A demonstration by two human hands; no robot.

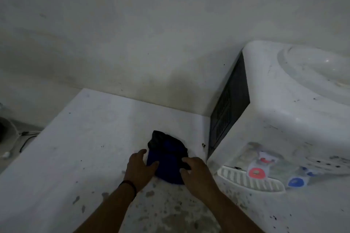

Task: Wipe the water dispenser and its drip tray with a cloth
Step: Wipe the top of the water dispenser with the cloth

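Note:
A dark blue and black cloth (166, 155) lies bunched on the white counter (79, 147), just left of the water dispenser (287, 111). My left hand (139, 168) rests on the cloth's left edge, fingers over the fabric. My right hand (197, 173) grips the cloth's right edge with curled fingers. The white dispenser stands at the right, with a red tap (256, 172) and a blue tap (295, 182) above its slotted white drip tray (236, 177). Dark specks mark the dispenser's body.
A pale wall (151, 34) runs behind the counter. The dispenser's dark vent grille (225, 115) faces the cloth. Beyond the counter's left edge are a cable (26, 138) and a grey round object (6, 134). The counter surface is stained and speckled near me.

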